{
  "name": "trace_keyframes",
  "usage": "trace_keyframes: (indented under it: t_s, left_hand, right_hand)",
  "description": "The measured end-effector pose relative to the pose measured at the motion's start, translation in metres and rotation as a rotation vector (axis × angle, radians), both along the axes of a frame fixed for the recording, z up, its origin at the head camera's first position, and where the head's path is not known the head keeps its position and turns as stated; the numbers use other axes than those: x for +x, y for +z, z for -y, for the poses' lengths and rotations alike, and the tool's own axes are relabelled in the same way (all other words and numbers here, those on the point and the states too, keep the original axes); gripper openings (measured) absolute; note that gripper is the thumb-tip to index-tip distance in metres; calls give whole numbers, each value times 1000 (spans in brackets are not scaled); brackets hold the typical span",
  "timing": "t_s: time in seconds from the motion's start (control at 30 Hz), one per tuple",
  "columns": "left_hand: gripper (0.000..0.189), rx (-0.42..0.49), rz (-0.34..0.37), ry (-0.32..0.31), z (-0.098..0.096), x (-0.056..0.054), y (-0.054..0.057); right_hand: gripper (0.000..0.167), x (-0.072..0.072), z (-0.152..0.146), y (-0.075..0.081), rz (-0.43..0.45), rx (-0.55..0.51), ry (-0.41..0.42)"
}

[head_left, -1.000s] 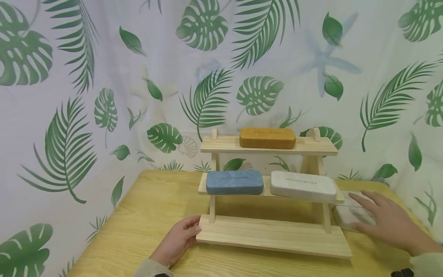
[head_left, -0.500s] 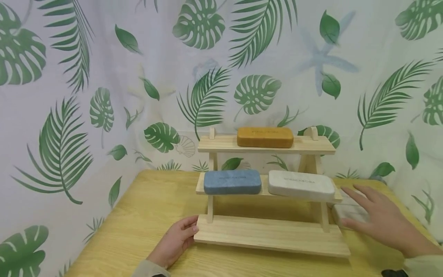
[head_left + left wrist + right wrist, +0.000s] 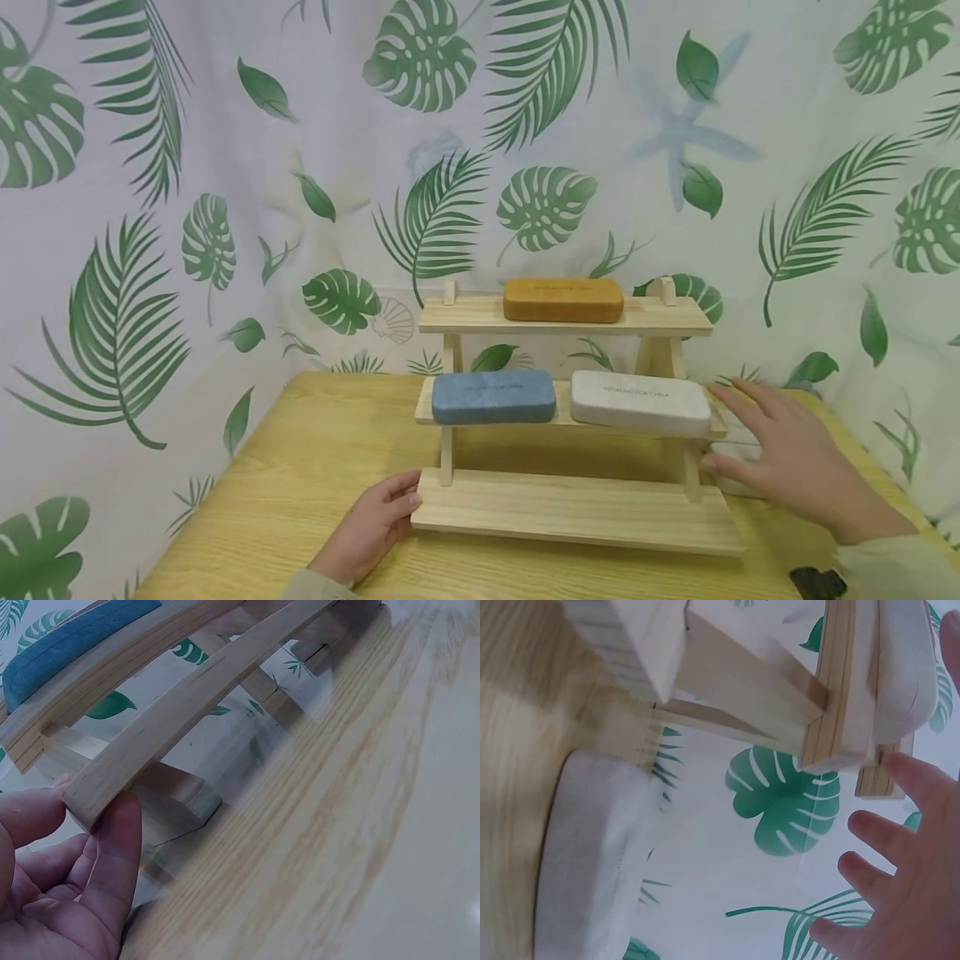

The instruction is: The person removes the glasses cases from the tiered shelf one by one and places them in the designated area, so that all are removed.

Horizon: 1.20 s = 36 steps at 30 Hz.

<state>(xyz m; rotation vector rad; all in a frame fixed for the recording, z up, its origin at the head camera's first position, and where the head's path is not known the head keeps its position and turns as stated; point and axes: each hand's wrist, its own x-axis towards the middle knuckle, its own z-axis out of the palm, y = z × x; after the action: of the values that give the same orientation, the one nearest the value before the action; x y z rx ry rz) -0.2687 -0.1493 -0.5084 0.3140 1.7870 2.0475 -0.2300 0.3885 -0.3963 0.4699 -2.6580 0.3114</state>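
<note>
A three-tier wooden display rack stands on the table. My left hand pinches the left end of its bottom board between thumb and fingers, as the left wrist view shows. A blue glasses case and a white glasses case lie on the middle board; an orange glasses case lies on the top one. My right hand holds nothing, its fingers spread beside the right end of the middle board. In the right wrist view its index fingertip is close to that white case.
Beside the rack on the right, a pale case lies on the wooden table, mostly hidden behind my right hand in the head view. A leaf-printed curtain hangs directly behind the table.
My right hand has moved left and slightly up, from over the pale case on the table to the middle board's right end. My left hand keeps its grip; the head view has shifted slightly.
</note>
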Motion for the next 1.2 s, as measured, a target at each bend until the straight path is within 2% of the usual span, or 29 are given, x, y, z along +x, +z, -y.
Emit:
trace_keyframes:
  t_s: [0.17,0.53,0.77,1.03,1.2]
  left_hand:
    - [70,5,4,-2,0,1,1]
    - [71,4,10,3,1,4,2]
    - [71,14,13,-5,1,4,2]
    - [69,13,2,7,-1,2,3]
    - [69,12,5,5,0,2,4]
  right_hand:
    - [98,-2,7,5,-43,40,12]
    - [92,-6,31,22,-68,117,20]
    - [93,-12,54,32,-19,121,24]
    - [92,-25,72,36,-28,164,48]
    - [94,-30,79,37,33,162,38]
